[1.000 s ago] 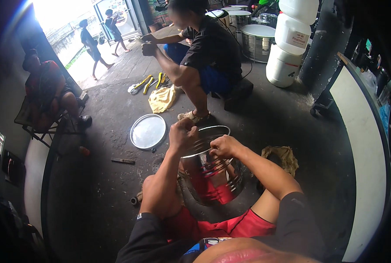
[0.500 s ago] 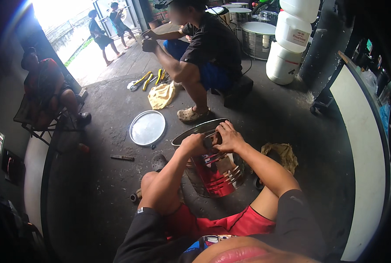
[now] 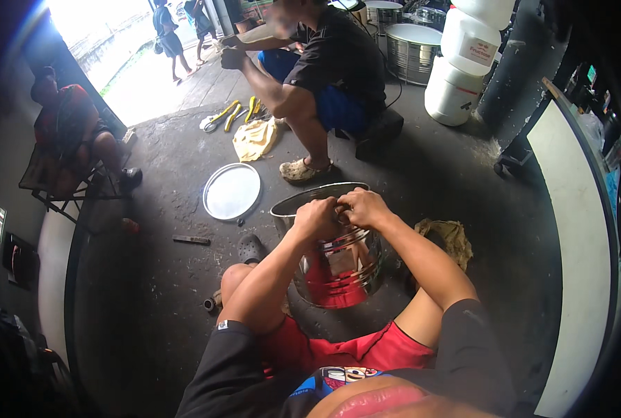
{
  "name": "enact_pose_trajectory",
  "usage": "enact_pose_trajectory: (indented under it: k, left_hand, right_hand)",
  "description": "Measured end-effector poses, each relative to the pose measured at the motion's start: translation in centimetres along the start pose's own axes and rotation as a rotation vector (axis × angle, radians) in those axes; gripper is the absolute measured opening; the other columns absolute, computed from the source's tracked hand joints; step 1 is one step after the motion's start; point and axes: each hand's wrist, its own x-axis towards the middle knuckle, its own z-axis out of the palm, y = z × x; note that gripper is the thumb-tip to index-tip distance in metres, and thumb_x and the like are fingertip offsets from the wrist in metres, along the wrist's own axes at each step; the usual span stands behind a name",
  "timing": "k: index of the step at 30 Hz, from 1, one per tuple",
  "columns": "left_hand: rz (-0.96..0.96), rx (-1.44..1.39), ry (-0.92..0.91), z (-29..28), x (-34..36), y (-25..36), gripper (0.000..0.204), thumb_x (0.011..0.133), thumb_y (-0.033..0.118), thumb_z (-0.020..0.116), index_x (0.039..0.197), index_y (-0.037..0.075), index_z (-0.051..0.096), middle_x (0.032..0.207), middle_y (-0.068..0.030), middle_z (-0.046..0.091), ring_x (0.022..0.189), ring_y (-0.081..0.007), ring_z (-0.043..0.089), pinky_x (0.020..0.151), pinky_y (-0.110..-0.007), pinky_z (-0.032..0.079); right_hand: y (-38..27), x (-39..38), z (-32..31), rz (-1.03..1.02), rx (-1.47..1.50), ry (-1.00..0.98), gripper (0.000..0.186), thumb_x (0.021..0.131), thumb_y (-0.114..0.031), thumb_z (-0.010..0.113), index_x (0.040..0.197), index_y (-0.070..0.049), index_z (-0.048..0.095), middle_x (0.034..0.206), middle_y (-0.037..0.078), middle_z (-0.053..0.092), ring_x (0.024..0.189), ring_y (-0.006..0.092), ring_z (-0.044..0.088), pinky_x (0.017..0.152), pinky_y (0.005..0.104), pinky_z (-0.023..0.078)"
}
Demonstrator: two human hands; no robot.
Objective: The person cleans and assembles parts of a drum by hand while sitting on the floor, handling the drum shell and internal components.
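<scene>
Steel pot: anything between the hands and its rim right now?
Nothing visible. The left hand and right hand both rest on the near rim of the steel pot, side by side. Whether a small part sits under the fingers cannot be told.

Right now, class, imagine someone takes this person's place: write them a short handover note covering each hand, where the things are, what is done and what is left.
Left hand: closed on the near rim of the steel pot.
Right hand: closed on the same rim, touching the left hand.
Pot: upright on the floor between the knees, open, shiny outside.
Round lid: flat on the floor to the left, apart from the pot.
Rag: on the floor to the right.
Done: lid is off.
Left: what the hands work on at the rim is hidden; check there first.
</scene>
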Motion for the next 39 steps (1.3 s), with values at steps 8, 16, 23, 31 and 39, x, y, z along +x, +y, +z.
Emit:
enact_pose_trajectory:
  k: [8,16,23,31,39]
  left_hand:
    - [0.149,0.152,-0.151,-1.7,-0.3,-0.6,0.047,0.054,0.028,0.071,0.100,0.015,0.066,0.087,-0.0173,0.066,0.086,-0.0329,0.064,0.075,-0.042,0.051]
    - [0.183,-0.039,-0.131,-3.6,-0.3,-1.5,0.040,0.049,0.027,0.080,0.080,0.005,0.067,0.076,-0.0152,0.065,0.076,-0.0322,0.063,0.068,-0.040,0.049]
    - [0.215,-0.017,-0.031,-2.4,-0.2,-1.1,0.040,0.048,0.029,0.079,0.080,0.007,0.068,0.077,-0.0142,0.065,0.076,-0.0323,0.063,0.067,-0.040,0.049]
    - [0.181,-0.064,-0.002,-2.8,-0.2,0.1,0.035,0.055,0.033,0.075,0.075,0.006,0.068,0.072,-0.0157,0.064,0.070,-0.0321,0.063,0.063,-0.039,0.049]
    - [0.128,-0.179,-0.008,-3.3,0.2,-0.3,0.036,0.059,0.035,0.072,0.073,0.002,0.066,0.073,-0.0198,0.063,0.073,-0.0347,0.063,0.066,-0.041,0.049]
  right_hand:
    - [0.5,-0.7,-0.1,-0.002,0.048,-0.179,0.017,0.056,-0.016,0.063,0.071,-0.011,0.059,0.072,0.011,0.064,0.076,0.0301,0.063,0.070,0.0411,0.047]
    - [-2.0,-1.7,-1.9,0.032,0.043,-0.144,0.026,0.059,-0.011,0.062,0.085,-0.010,0.063,0.078,0.017,0.064,0.081,0.0349,0.062,0.070,0.0433,0.049]
    - [-1.7,-2.7,-2.4,-0.062,-0.039,0.016,0.022,0.060,-0.013,0.063,0.082,-0.012,0.064,0.076,0.016,0.064,0.077,0.0337,0.063,0.069,0.0435,0.050]
    - [-1.4,-2.5,-2.9,0.053,0.007,0.041,0.019,0.065,-0.019,0.065,0.082,-0.010,0.065,0.078,0.015,0.065,0.079,0.0326,0.063,0.071,0.0426,0.050]
    - [-1.0,-1.6,-2.9,0.128,0.177,0.027,0.023,0.065,-0.022,0.070,0.078,-0.004,0.063,0.072,0.016,0.063,0.072,0.0319,0.063,0.064,0.0371,0.049]
